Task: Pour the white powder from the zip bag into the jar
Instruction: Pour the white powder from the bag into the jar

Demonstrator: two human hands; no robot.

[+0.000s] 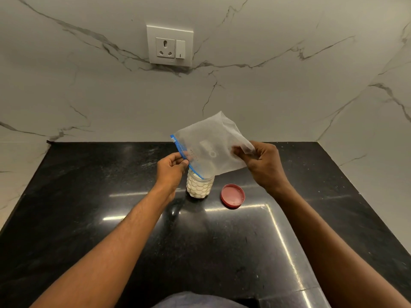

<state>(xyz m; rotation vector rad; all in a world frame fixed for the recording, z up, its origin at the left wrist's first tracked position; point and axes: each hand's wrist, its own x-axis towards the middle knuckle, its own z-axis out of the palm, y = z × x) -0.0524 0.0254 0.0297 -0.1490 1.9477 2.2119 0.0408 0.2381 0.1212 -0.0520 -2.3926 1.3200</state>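
Observation:
A clear zip bag (210, 147) with a blue zip strip is tilted mouth-down over a small clear jar (198, 188) standing on the black counter (222, 241). White powder fills most of the jar. The bag looks nearly flat, with only a dusty film inside. My left hand (171, 171) pinches the blue zip edge just left of the jar's mouth. My right hand (263, 163) grips the bag's raised bottom corner, up and to the right. The lower corner of the bag's mouth rests at the jar's opening.
A red jar lid (232, 195) lies upside down on the counter just right of the jar. Marble walls enclose the counter at the back and both sides, with a wall socket (170, 46) above. My forearms stretch across the near counter.

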